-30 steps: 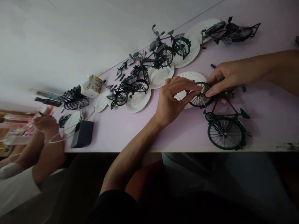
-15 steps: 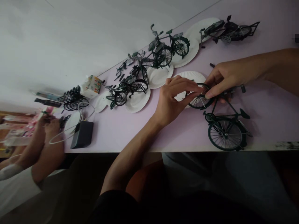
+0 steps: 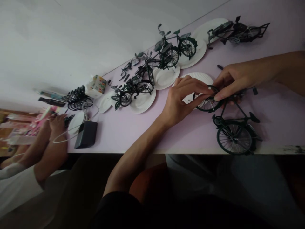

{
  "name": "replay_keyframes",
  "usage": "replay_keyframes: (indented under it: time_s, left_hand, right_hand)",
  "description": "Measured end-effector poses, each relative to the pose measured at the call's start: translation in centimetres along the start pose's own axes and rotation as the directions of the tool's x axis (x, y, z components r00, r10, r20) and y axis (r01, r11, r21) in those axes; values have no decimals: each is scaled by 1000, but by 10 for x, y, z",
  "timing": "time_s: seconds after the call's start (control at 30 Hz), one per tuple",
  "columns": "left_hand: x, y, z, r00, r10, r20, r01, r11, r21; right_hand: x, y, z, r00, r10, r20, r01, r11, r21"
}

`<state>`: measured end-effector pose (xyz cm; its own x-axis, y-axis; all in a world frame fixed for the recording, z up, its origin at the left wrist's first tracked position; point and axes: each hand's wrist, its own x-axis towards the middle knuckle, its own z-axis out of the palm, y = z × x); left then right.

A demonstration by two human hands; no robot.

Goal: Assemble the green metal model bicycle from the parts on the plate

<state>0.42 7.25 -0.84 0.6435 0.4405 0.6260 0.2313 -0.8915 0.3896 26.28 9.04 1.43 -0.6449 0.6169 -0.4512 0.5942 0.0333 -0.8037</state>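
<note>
A dark green model bicycle (image 3: 234, 111) lies near the front edge of the table, its rear wheel (image 3: 235, 139) toward me. My right hand (image 3: 232, 81) grips it at the front fork, with thumb and fingers by the rim of the front wheel (image 3: 205, 103). My left hand (image 3: 182, 97) reaches across that wheel, thumb and forefinger pinched together close to its hub. Whatever lies between those left fingertips is too small to make out. Beneath the hands, a white paper plate (image 3: 197, 76) is partly covered.
Several model bicycles (image 3: 170, 57) stand and lie on paper plates (image 3: 166, 77) toward the wall. Another bicycle (image 3: 240, 31) lies at the far right. On the left are a tissue box (image 3: 98, 85), a black box (image 3: 86, 135) with a white cable, and a co-worker's hands (image 3: 57, 122).
The whole view has shifted slightly, so things sit a little further right. Both hands keep nearly the same hold at the front wheel.
</note>
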Motion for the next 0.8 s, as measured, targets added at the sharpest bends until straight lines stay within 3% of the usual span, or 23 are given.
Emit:
replay_keyframes:
  time_s: [0.2,0.57,0.8]
  left_hand:
    - [0,-2,-2,996,-32,78,31,999,16]
    - [3,-2,-1,987,160,16,-159,985,-64]
    - [6,-6,-17,989,116,91,-105,987,-118]
  right_hand:
    - [-1,-3,0,1000,21,-17,-21,1000,-16]
    - [-1,4,-1,996,-94,1,94,995,13]
    - [0,5,-2,997,-81,-15,81,996,27]
